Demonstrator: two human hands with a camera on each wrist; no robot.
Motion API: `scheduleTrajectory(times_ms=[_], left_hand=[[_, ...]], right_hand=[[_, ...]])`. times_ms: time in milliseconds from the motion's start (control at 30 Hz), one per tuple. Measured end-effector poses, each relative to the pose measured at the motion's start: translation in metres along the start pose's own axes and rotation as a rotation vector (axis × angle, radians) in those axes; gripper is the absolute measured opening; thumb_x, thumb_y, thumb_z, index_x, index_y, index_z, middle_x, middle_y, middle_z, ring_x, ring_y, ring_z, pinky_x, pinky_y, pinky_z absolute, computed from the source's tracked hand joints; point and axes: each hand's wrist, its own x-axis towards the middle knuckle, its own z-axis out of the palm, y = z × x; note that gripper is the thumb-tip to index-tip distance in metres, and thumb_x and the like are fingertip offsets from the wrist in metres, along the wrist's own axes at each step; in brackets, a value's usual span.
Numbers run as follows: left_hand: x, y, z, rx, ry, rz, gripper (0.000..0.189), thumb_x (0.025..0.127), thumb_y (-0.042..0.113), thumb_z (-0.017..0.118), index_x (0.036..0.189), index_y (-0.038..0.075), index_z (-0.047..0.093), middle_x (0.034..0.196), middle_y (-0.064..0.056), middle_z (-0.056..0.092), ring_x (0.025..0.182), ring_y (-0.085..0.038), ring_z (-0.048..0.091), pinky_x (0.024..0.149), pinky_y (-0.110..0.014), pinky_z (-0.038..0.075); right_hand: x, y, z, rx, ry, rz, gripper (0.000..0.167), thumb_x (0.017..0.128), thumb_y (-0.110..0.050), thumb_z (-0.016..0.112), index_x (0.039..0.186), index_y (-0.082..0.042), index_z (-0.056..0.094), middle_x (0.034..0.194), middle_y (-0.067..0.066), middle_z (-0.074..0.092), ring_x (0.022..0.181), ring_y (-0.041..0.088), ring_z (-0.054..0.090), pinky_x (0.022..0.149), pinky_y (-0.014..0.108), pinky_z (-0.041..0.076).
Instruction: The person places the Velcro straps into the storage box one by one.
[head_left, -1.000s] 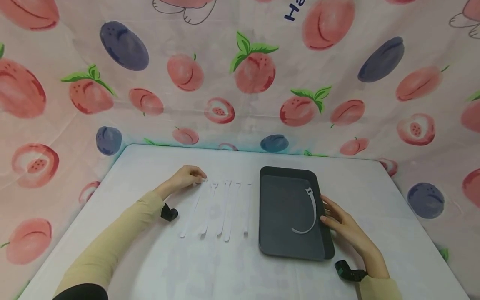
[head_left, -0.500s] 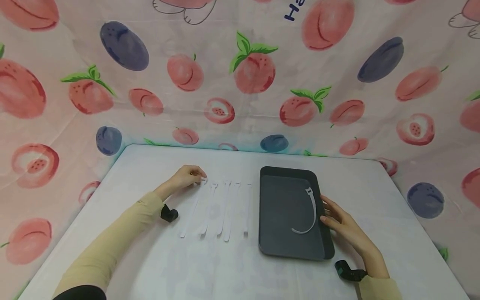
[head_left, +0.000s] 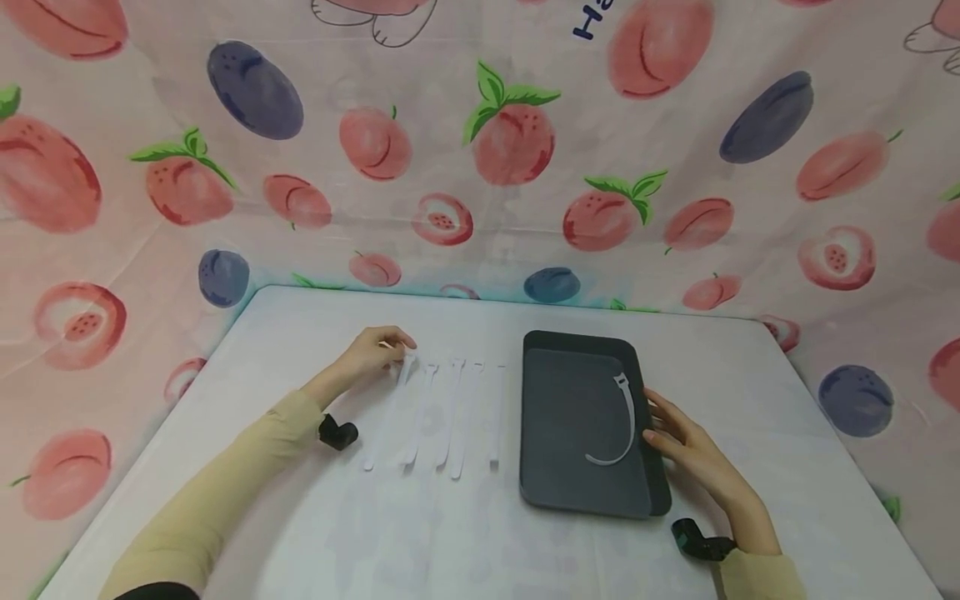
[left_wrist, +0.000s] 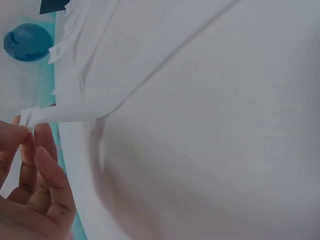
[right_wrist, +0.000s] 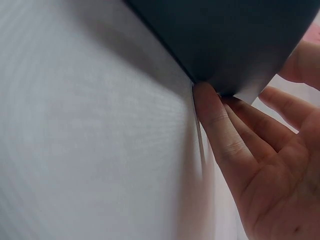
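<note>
My left hand (head_left: 375,350) pinches the slotted head of a white strap (left_wrist: 75,112) between thumb and fingertips. That end is lifted, while the rest of the strap trails down onto the table. To its right, several similar white straps (head_left: 456,408) lie side by side, roughly lengthwise. A dark grey rectangular tray (head_left: 577,492) stands right of them, holding one curved white strap (head_left: 628,417). My right hand (head_left: 697,458) holds the tray's right side, thumb at the rim and fingers against the outer wall; the right wrist view (right_wrist: 270,155) hides part of the thumb behind the tray.
A white tabletop (head_left: 495,550) carries everything. Behind it hangs a pale cloth backdrop (head_left: 495,242) printed with peaches and dark blue fruit. A black wrist camera (head_left: 337,433) sits on each wrist.
The head of the leftmost strap has risen off the table in my left hand. My right hand and the tray stay where they were; the head view has shifted slightly.
</note>
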Motion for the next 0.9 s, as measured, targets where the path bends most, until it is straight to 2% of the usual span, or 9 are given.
scheduleTrajectory(times_ms=[133,167,300,500,733,900], left_hand=[[-0.005,0.005,-0.001,0.002,0.011,0.016,0.023,0.094,0.006,0.053,0.112,-0.002,0.065,0.099,-0.02,0.062,0.088,-0.031,0.061,0.07,-0.032,0.05],[-0.003,0.001,-0.001,0.007,0.018,0.024,0.023,0.094,0.007,0.053,0.112,-0.001,0.066,0.099,-0.019,0.062,0.087,-0.028,0.061,0.069,-0.031,0.05],[-0.008,0.003,-0.002,0.023,0.032,0.047,0.022,0.094,0.007,0.054,0.111,0.0,0.066,0.102,-0.02,0.063,0.087,-0.023,0.062,0.071,-0.033,0.051],[-0.019,0.008,-0.002,-0.001,0.062,0.065,0.021,0.096,0.009,0.053,0.11,0.004,0.067,0.109,-0.024,0.062,0.084,-0.02,0.062,0.075,-0.038,0.052],[-0.033,0.018,-0.001,-0.006,0.062,0.087,0.019,0.095,0.009,0.053,0.108,0.006,0.068,0.104,-0.025,0.063,0.088,-0.034,0.062,0.077,-0.044,0.052],[-0.041,0.025,-0.002,-0.007,0.072,0.105,0.019,0.095,0.01,0.054,0.107,0.007,0.068,0.103,-0.025,0.063,0.089,-0.036,0.062,0.077,-0.041,0.051]], right_hand=[[0.0,0.0,0.0,-0.003,0.004,0.003,0.069,0.098,-0.03,0.054,0.155,-0.017,0.018,0.151,0.031,0.031,0.134,0.053,0.037,0.102,0.07,0.03],[0.0,0.0,0.0,-0.002,0.004,0.003,0.069,0.098,-0.03,0.054,0.155,-0.017,0.018,0.15,0.031,0.031,0.134,0.053,0.037,0.102,0.07,0.03],[0.0,0.0,0.0,0.002,0.001,0.001,0.069,0.098,-0.029,0.054,0.155,-0.018,0.018,0.15,0.031,0.031,0.134,0.053,0.036,0.102,0.071,0.029],[0.001,0.0,0.0,0.002,0.002,-0.003,0.069,0.098,-0.029,0.054,0.155,-0.018,0.017,0.15,0.031,0.031,0.134,0.053,0.036,0.102,0.07,0.029],[0.0,0.0,0.0,-0.005,0.004,0.002,0.069,0.098,-0.03,0.055,0.155,-0.019,0.017,0.15,0.031,0.031,0.133,0.053,0.037,0.102,0.07,0.03],[0.0,0.0,0.0,-0.004,0.002,0.003,0.069,0.098,-0.03,0.054,0.155,-0.019,0.017,0.151,0.031,0.03,0.134,0.053,0.036,0.102,0.07,0.029]])
